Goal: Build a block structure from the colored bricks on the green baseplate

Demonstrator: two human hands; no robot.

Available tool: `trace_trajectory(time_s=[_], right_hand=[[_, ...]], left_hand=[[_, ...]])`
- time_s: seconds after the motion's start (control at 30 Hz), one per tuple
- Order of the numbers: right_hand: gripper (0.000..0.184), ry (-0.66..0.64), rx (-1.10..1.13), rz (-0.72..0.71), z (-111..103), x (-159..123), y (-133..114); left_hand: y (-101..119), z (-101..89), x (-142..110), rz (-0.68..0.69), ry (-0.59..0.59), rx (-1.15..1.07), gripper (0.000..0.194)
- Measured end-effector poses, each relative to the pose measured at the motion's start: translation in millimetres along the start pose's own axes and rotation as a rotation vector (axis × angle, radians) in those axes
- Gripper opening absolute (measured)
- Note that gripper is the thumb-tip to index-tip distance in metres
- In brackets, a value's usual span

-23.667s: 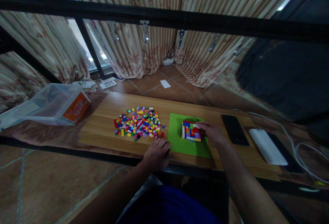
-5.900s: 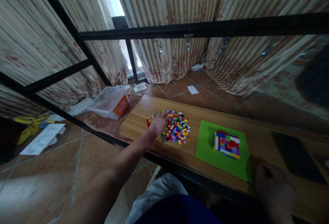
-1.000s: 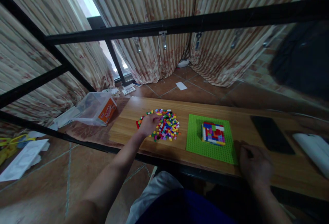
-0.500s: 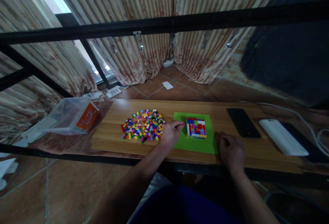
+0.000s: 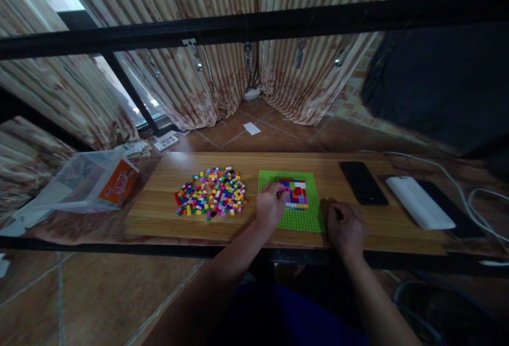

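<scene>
My left hand (image 5: 271, 205) reaches over the green baseplate (image 5: 306, 221), thumb and fingers pinched on a small pink-purple toy brick at the left edge of the brick block. That multicoloured brick block (image 5: 297, 194), square and built of red, blue, white, yellow and purple pieces, sits on the plate, its left side partly covered by my fingers. Beside the plate's right edge, my right hand (image 5: 347, 229) rests on the wooden board with its fingers curled in, and nothing shows in them. A pile of loose toy bricks (image 5: 214, 192) is spread left of the plate.
On the wooden board (image 5: 151, 197), a black phone (image 5: 362, 183) lies to the right, near a white oblong device (image 5: 419, 203) and a cable. A clear plastic bin (image 5: 85, 179) with an orange label stands at left. A black metal bar (image 5: 222, 29) crosses beyond the board.
My left hand has moved right with the pink-purple brick, from the plate's left part to the block's edge. My right hand stays beside the plate. The whole view has shifted slightly.
</scene>
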State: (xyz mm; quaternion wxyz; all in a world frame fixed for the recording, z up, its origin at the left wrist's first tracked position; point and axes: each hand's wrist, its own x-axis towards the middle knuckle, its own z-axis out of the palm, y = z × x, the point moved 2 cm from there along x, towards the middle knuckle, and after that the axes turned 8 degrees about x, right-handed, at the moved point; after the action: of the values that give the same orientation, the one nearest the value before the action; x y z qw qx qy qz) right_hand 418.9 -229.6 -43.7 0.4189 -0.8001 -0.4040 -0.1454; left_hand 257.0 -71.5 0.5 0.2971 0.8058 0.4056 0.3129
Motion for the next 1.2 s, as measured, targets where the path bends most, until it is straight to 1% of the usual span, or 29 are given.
trace_trajectory(time_s=[0.17,0.33,0.5,0.6,0.83,1.03,1.2], right_hand=[[0.028,0.005,0.010,0.012,-0.2,-0.3,-0.4],[0.027,-0.022,0.007,0.023,-1.0,0.0,-0.3],[0.026,-0.012,0.004,-0.027,-1.6,-0.1,-0.2],[0.026,-0.004,-0.004,-0.024,-1.4,-0.6,-0.8],[0.026,-0.017,-0.011,-0.014,-0.8,-0.7,-2.4],[0.026,-0.044,0.009,0.004,-1.6,0.3,-3.4],[0.027,-0.034,-0.003,-0.002,-0.9,-0.4,-1.7]], left_hand=[[-2.5,-1.6,1.1,0.071,-0.068,-0.009,0.008],[-2.4,-5.6,1.2,0.132,-0.086,0.007,0.009],[-3.8,-7.5,1.7,0.183,-0.087,-0.013,0.013],[-4.9,-6.5,2.5,0.209,-0.086,-0.006,0.015],[-5.2,-4.9,1.9,0.325,-0.110,0.140,0.022],[-3.7,-4.6,1.9,0.346,-0.151,0.251,0.024],[-2.9,-4.8,2.1,0.355,-0.166,0.318,0.025]])
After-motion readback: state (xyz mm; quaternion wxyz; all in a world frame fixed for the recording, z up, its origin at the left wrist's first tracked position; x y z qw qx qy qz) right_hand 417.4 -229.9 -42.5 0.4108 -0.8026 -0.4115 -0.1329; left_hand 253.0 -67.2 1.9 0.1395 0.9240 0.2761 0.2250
